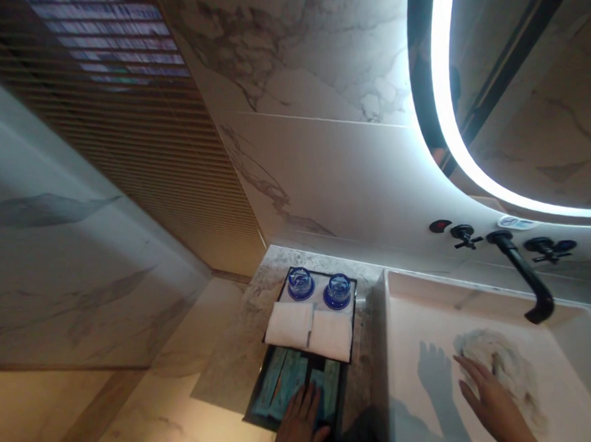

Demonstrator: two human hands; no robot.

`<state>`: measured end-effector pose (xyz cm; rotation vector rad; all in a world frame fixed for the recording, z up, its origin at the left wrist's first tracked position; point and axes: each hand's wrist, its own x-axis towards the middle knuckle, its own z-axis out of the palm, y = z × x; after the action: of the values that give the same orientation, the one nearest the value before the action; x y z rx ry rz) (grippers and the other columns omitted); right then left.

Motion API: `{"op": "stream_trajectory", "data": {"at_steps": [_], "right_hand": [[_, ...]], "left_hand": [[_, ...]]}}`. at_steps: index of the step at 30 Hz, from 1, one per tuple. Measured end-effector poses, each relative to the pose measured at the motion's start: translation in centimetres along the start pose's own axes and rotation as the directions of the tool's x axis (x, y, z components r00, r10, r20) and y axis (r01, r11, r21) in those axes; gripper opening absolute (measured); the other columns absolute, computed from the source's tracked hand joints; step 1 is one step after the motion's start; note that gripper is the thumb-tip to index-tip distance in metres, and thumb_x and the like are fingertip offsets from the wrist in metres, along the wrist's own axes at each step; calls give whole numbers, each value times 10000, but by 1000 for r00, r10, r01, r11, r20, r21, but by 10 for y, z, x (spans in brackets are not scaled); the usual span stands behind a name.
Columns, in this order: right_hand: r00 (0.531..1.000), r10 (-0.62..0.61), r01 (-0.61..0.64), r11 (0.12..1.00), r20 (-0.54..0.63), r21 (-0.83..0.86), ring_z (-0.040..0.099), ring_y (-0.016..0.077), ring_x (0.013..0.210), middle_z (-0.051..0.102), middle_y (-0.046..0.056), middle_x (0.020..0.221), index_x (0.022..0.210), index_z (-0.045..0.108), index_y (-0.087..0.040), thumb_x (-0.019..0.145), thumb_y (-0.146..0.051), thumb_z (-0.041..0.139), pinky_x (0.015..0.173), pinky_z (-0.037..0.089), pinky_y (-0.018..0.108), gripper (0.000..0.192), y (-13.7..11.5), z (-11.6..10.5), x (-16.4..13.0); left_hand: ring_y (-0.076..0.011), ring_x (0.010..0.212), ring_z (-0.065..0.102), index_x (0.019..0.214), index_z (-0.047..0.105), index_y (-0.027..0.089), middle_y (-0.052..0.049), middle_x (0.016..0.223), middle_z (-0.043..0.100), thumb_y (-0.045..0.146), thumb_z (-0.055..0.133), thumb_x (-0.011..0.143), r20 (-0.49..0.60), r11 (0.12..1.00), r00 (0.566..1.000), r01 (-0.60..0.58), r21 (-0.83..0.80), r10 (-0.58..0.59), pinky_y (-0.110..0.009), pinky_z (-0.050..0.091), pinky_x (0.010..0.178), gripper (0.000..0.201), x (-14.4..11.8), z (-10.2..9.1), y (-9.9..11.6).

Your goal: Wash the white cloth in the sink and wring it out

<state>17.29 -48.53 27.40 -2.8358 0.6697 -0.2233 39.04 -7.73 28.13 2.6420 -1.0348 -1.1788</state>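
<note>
1. The teal packets [298, 381], flat, narrow and matte, lie side by side at the near end of the black tray [275, 309], long axes running along the tray's length.
2. The left hand [299, 429] rests flat on them, fingers spread, gripping nothing.
3. Beyond them on the tray: two folded white towels [309, 330], then two round blue glass cups [319, 287].
4. Right of the tray, the right hand [491, 402] lies open in the pale rectangular sink [410, 287], under a black spout [526, 277].

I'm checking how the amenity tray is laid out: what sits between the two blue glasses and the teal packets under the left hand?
In the head view, two folded white towels lie side by side between the blue glasses and the teal packets.
</note>
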Motion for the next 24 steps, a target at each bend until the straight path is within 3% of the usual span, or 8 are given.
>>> {"op": "stream_trajectory", "data": {"at_steps": [3,7,11,15,20,22,24], "right_hand": [[1000,-5,5,1000,18,3,700,297,1082,726,169,1156,1193,657,-113,942,-365,328,920,602,475,485,-2,2,-1],[999,-17,15,999,33,31,685,305,1116,716,165,1188,1223,642,-127,936,-363,354,945,588,501,470,-9,4,2],[1000,3,-4,998,25,56,676,312,1130,709,166,1201,1219,640,-145,922,-360,377,955,579,507,452,-7,5,1],[999,27,-29,997,33,70,670,312,1140,704,167,1214,1222,637,-146,917,-357,392,970,570,504,444,-4,8,-1],[1000,17,-18,997,15,72,678,305,1131,712,172,1199,1207,650,-134,918,-350,385,974,571,497,447,-4,12,-2],[1000,24,-23,997,-8,71,683,299,1125,714,170,1196,1201,656,-130,917,-357,386,958,582,480,452,-1,13,-5],[999,37,-35,997,-26,71,693,296,1106,719,170,1188,1186,666,-128,914,-366,386,930,596,464,457,4,14,-9]], "left_hand": [[-311,1490,191,1498,324,248,-142,1607,228,467,443,955,-109,997,992,62,43,-57,-475,252,1238,598,14,0,11],[-348,1463,248,1487,347,188,-261,1564,261,459,453,951,-170,977,966,206,55,-194,-459,315,1209,610,20,9,17],[-324,1472,274,1498,328,200,-226,1576,294,398,457,953,-138,984,976,173,34,-167,-447,291,1224,594,16,10,15],[-320,1484,282,1496,352,144,-201,1593,305,413,419,965,-183,990,975,137,40,-128,-458,276,1238,599,35,-10,20],[-349,1380,477,1335,587,127,-182,1393,600,420,397,968,-283,990,953,130,62,-108,-544,297,1223,507,65,-37,26],[-343,1375,484,1314,606,122,-185,1387,605,415,426,960,-267,992,959,113,63,-92,-547,297,1226,494,65,-38,23],[-351,1426,409,1366,555,115,-191,1467,521,409,463,947,-221,993,972,98,64,-81,-551,282,1235,520,59,-33,18]]}}
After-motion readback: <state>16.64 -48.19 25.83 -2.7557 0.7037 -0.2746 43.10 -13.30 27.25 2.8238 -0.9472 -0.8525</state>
